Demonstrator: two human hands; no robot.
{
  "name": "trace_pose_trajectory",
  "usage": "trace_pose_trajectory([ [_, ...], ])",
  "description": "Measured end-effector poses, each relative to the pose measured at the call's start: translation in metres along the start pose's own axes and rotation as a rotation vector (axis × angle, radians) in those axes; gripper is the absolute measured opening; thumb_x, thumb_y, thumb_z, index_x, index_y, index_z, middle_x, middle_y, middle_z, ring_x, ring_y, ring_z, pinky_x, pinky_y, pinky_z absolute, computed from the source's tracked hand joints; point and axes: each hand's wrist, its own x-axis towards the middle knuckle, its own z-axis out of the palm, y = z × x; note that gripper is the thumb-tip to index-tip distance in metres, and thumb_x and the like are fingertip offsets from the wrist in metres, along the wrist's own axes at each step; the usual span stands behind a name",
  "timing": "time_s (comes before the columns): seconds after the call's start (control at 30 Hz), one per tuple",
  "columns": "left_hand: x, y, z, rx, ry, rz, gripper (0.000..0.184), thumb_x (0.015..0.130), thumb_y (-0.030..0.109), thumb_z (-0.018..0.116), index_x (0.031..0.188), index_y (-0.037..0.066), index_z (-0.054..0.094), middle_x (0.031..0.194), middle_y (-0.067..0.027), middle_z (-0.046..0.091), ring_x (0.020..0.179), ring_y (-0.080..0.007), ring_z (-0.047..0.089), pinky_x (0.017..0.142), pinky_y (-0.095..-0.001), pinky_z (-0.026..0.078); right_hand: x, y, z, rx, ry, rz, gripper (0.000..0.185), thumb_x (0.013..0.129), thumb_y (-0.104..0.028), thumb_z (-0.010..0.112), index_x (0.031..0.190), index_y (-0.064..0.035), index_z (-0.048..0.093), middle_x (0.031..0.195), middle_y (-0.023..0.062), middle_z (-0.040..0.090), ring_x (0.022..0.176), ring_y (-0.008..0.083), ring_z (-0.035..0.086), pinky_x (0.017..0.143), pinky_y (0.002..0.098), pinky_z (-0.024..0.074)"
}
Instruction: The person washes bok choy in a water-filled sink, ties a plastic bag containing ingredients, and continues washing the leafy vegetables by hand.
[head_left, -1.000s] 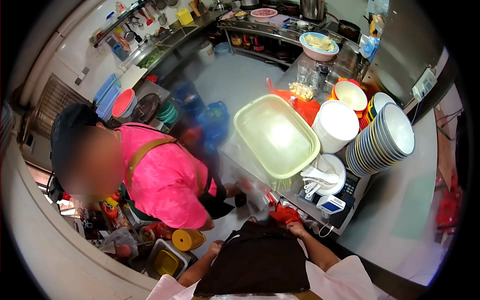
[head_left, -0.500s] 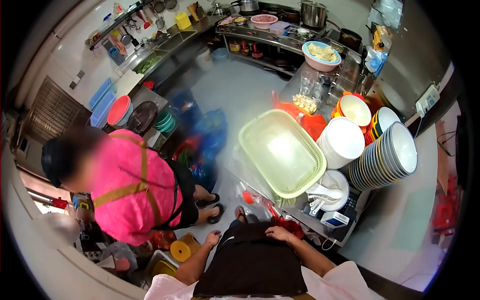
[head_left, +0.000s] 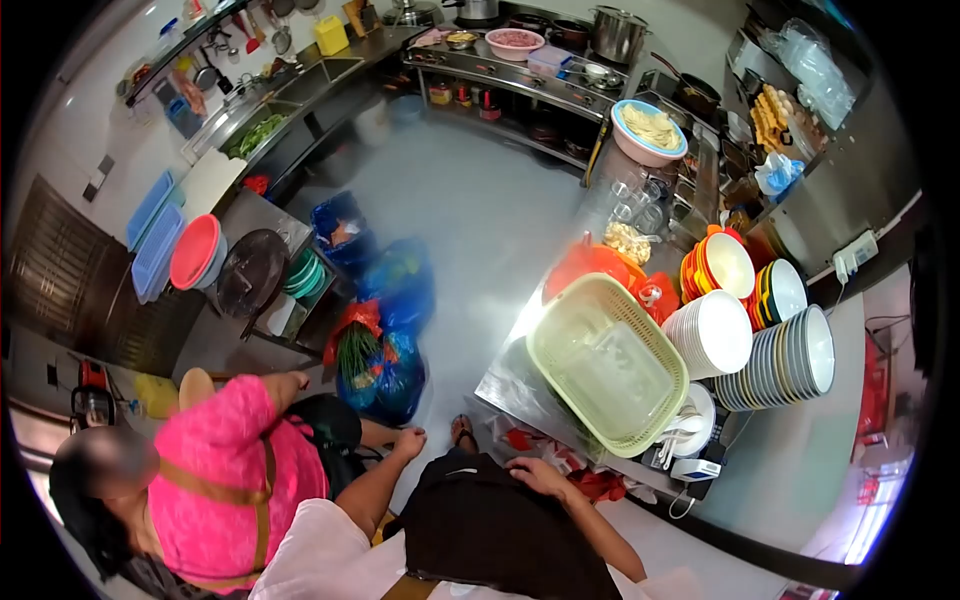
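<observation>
My left hand [head_left: 408,442] is low at the centre, fingers curled in, beside the dark apron [head_left: 500,530]; what it holds, if anything, is hidden. To the right, my right hand [head_left: 540,477] is spread at the apron's upper edge with nothing in it. Beyond it, a pale green basket [head_left: 607,365] sits at the steel table's corner. Stacks of white bowls [head_left: 722,332], blue-rimmed bowls [head_left: 806,350] and orange bowls [head_left: 728,266] stand right of the basket. White spoons [head_left: 682,425] lie in a white bowl by a small white device [head_left: 696,469].
A co-worker in a pink shirt [head_left: 215,480] is close on the left. Blue bags [head_left: 400,375] and greens [head_left: 357,355] are on the floor ahead. A side table holds a red basin [head_left: 195,250] and dark lid [head_left: 251,272]. The stove counter [head_left: 520,78] runs along the back.
The view has shifted, showing more floor and the bags. The co-worker has moved lower left and turned. My right hand has opened out on the apron.
</observation>
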Motion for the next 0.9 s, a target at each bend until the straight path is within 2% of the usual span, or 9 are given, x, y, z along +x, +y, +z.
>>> trace_pose_trajectory([
  [0.17, 0.016, 0.037, -0.047, 0.046, 0.011, -0.135, 0.032, 0.082, 0.026, 0.066, 0.11, 0.011, 0.07, 0.111, -0.0133, 0.069, 0.105, -0.0306, 0.064, 0.092, -0.0381, 0.049, 0.032, -0.07, -0.011, 0.08, 0.053, -0.17, 0.033, 0.093, -0.027, 0.056, 0.119, -0.008, 0.063, 0.11, 0.0165, 0.068, 0.105, 0.0316, 0.064, 0.09, 0.0381, 0.0485],
  [0.3, 0.037, 0.038, -0.065, 0.034, -0.013, -0.128, 0.033, 0.083, 0.027, 0.066, 0.111, 0.012, 0.07, 0.111, -0.0129, 0.069, 0.106, -0.0298, 0.064, 0.092, -0.0381, 0.049, 0.056, -0.106, -0.02, 0.18, -0.006, -0.197, 0.031, 0.094, -0.025, 0.056, 0.119, -0.0088, 0.063, 0.108, 0.0148, 0.068, 0.102, 0.0293, 0.064, 0.089, 0.0367, 0.0483],
  [0.4, 0.051, 0.053, -0.087, 0.242, -0.12, -0.159, 0.034, 0.083, 0.029, 0.064, 0.111, 0.012, 0.071, 0.114, -0.0146, 0.068, 0.108, -0.0322, 0.063, 0.093, -0.039, 0.048, 0.076, -0.119, -0.021, 0.205, 0.074, -0.261, 0.029, 0.094, -0.025, 0.056, 0.118, -0.009, 0.063, 0.109, 0.0136, 0.067, 0.101, 0.0279, 0.064, 0.088, 0.0352, 0.0481],
  [0.47, 0.089, 0.046, -0.095, 0.285, -0.146, -0.141, 0.034, 0.083, 0.029, 0.064, 0.111, 0.013, 0.071, 0.114, -0.0149, 0.068, 0.107, -0.0333, 0.063, 0.094, -0.0402, 0.048, 0.09, -0.135, -0.03, 0.282, 0.103, -0.229, 0.029, 0.094, -0.024, 0.056, 0.118, -0.0087, 0.063, 0.11, 0.0134, 0.067, 0.101, 0.0284, 0.064, 0.089, 0.0353, 0.0477],
  [0.57, 0.152, 0.047, -0.105, 0.345, -0.202, -0.105, 0.031, 0.083, 0.029, 0.063, 0.107, 0.011, 0.071, 0.112, -0.0172, 0.067, 0.106, -0.0348, 0.063, 0.094, -0.0424, 0.049, 0.125, -0.16, -0.053, 0.29, 0.167, -0.213, 0.027, 0.096, -0.022, 0.056, 0.119, -0.0083, 0.063, 0.105, 0.0105, 0.069, 0.098, 0.0211, 0.063, 0.09, 0.032, 0.0467],
  [0.7, 0.256, 0.099, -0.133, 0.383, -0.243, 0.032, 0.029, 0.084, 0.028, 0.062, 0.104, 0.009, 0.071, 0.109, -0.0194, 0.067, 0.105, -0.0355, 0.063, 0.092, -0.0431, 0.05, 0.204, -0.181, -0.085, 0.418, 0.297, -0.051, 0.027, 0.095, -0.022, 0.057, 0.118, -0.0088, 0.065, 0.106, 0.0088, 0.069, 0.098, 0.02, 0.064, 0.089, 0.0314, 0.0469],
  [0.73, 0.285, 0.115, -0.142, 0.384, -0.247, 0.108, 0.03, 0.085, 0.027, 0.061, 0.105, 0.008, 0.07, 0.108, -0.0195, 0.067, 0.105, -0.0356, 0.063, 0.091, -0.0429, 0.05, 0.224, -0.19, -0.097, 0.414, 0.342, -0.003, 0.027, 0.094, -0.021, 0.058, 0.116, -0.0072, 0.065, 0.102, 0.0128, 0.07, 0.093, 0.0261, 0.067, 0.085, 0.0338, 0.0497],
  [0.77, 0.312, 0.131, -0.151, 0.382, -0.252, 0.179, 0.03, 0.085, 0.026, 0.061, 0.106, 0.007, 0.069, 0.108, -0.0196, 0.067, 0.104, -0.0358, 0.064, 0.09, -0.0428, 0.05, 0.243, -0.198, -0.109, 0.384, 0.367, 0.008, 0.027, 0.094, -0.021, 0.058, 0.116, -0.0073, 0.065, 0.101, 0.0134, 0.07, 0.092, 0.0256, 0.067, 0.085, 0.0341, 0.05],
  [0.9, 0.368, 0.206, -0.215, 0.226, -0.176, 0.124, 0.03, 0.086, 0.023, 0.061, 0.11, 0.005, 0.068, 0.105, -0.0172, 0.069, 0.102, -0.0329, 0.065, 0.089, -0.0402, 0.051, 0.31, -0.245, -0.174, 0.351, 0.468, 0.008, 0.027, 0.094, -0.021, 0.059, 0.115, -0.0059, 0.065, 0.094, 0.0168, 0.07, 0.085, 0.027, 0.069, 0.078, 0.0359, 0.052],
])
